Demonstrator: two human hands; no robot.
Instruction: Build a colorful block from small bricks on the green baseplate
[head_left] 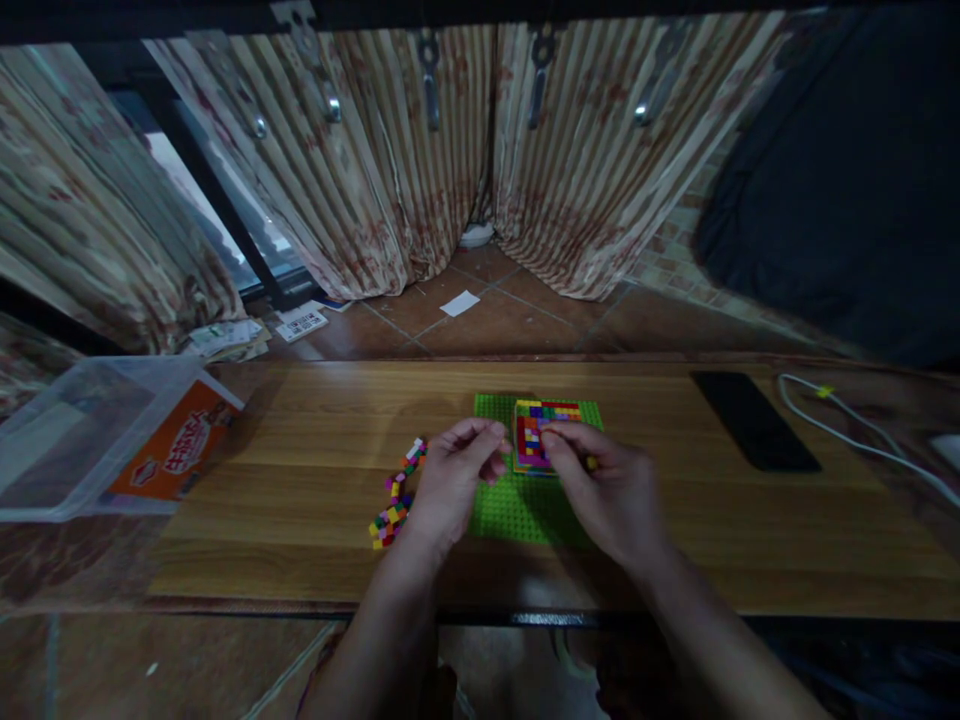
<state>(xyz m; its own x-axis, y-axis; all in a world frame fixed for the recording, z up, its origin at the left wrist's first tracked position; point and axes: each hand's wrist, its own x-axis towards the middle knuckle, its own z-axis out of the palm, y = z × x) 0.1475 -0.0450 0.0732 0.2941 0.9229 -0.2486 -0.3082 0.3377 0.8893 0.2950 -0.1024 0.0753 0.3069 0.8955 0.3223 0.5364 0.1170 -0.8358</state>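
Note:
A green studded baseplate (517,510) lies on the wooden table, bearing a low rectangular build of colourful toy bricks (534,458). Over the left edge of that build is my left hand (465,465), thumb and fingertips pinched together; whatever they hold is too small to make out. My right hand (600,480) hovers over the build's right side, its thumb and index finger also pinched, and their contents are hidden. A yellow brick (592,462) shows by the curled fingers of my right hand. Left of my left hand, a heap of loose toy bricks (390,522) lies on the table.
A clear plastic bin (97,410) with an orange label stands at the table's left end. On the right lie a black phone (754,420) and a white cable (847,430). Behind the table (300,480) are striped curtains (420,180) and papers on the tiled floor.

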